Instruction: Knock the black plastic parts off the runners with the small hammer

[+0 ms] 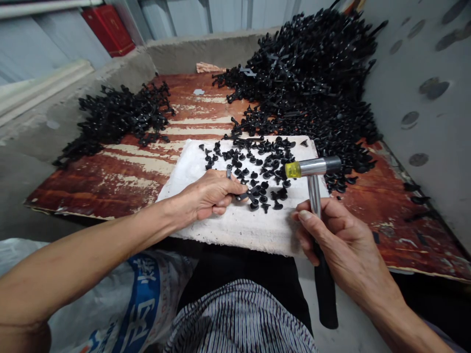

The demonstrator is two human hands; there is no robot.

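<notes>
My left hand [209,193] is closed around a small black linkage part [246,194], its forked end reaching among small black caps [263,191] on a white cloth [217,228]. One short arm of the part pokes up past the fingers; the rest lies hidden under them. In my right hand [334,230] is a mallet [314,167] with a chromed head, one yellow face, one dark face and a black grip. It is held upright above the cloth's right edge, with the head apart from the caps. Several caps lie stem up, others on their sides.
A large heap of black parts [312,63] fills the back right, against a grey panel [423,117]. A smaller black pile [121,115] lies at the left of the worn red-brown board [128,171]. Behind stands a low concrete ledge [176,54]. A printed white sack [110,304] sits below left.
</notes>
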